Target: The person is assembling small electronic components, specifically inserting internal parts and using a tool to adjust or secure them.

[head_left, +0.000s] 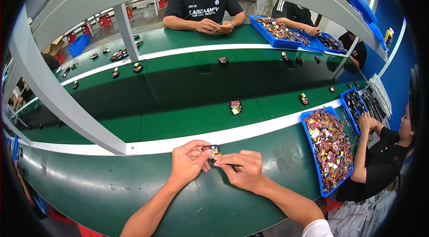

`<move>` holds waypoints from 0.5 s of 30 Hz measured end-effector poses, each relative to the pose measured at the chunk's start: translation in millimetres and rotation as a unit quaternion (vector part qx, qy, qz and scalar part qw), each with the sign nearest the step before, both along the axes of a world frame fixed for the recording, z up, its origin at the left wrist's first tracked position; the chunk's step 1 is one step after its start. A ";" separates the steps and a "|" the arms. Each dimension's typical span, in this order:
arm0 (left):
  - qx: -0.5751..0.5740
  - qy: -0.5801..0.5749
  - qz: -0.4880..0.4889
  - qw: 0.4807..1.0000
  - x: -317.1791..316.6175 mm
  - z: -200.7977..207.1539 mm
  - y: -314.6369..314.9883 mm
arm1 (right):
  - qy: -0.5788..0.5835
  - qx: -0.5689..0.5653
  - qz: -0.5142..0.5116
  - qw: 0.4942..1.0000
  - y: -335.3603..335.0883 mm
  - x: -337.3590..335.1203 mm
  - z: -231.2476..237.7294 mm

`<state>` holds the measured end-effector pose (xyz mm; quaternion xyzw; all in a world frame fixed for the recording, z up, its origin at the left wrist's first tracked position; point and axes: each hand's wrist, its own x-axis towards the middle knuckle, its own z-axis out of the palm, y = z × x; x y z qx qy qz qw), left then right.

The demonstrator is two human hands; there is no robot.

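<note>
Above the green worktop in front of me, my left hand (192,158) grips a small black plastic casing (212,148) between thumb and fingers. A reddish circuit board and a piece with white and yellow show in the casing. My right hand (243,167) is closed in a pinch at the casing's lower right edge. Its fingertips touch or nearly touch the white and yellow part; what they pinch is too small to make out. Beyond my hands, a similar unit (236,107) with a red board and a white part lies on the green conveyor belt.
A blue tray (308,123) heaped with small circuit boards stands at my right, beside a co-worker (380,156) handling black parts from another blue tray (343,98). A white rail (156,146) edges the belt. A grey frame post (76,107) rises at left. Other people work across the belt.
</note>
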<state>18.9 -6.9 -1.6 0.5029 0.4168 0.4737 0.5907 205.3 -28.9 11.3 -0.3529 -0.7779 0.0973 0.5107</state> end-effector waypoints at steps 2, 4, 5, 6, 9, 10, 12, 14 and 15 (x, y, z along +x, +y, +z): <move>0.000 0.002 -0.001 1.000 -0.1 0.6 -0.4 | -0.002 -0.002 0.000 1.000 -0.2 0.0 -0.2; -0.002 0.003 0.000 1.000 0.6 3.0 -1.2 | -0.003 -0.002 -0.001 1.000 -0.3 0.3 -1.1; -0.002 0.003 0.000 1.000 0.5 2.9 -1.2 | -0.003 -0.002 -0.001 1.000 0.0 0.0 -1.2; -0.001 0.001 0.000 1.000 0.5 2.6 -1.1 | -0.001 0.004 0.000 1.000 0.4 -0.3 -1.2; 0.012 -0.008 0.021 1.000 2.2 0.2 -1.2 | 0.001 0.013 -0.002 1.000 0.6 -0.8 -0.4; 0.023 -0.014 0.042 0.999 2.8 -0.8 -0.9 | 0.002 0.015 -0.004 1.000 0.5 -0.9 0.0; 0.028 -0.020 0.078 0.996 1.3 -2.8 1.3 | 0.012 0.028 -0.015 0.999 0.7 -2.0 2.0; 0.033 -0.022 0.116 0.992 0.3 -2.8 2.9 | 0.025 0.041 -0.022 0.999 1.8 -2.5 2.5; 0.035 -0.024 0.135 0.990 0.2 -1.0 4.4 | 0.031 0.044 -0.025 0.998 3.4 -2.3 1.1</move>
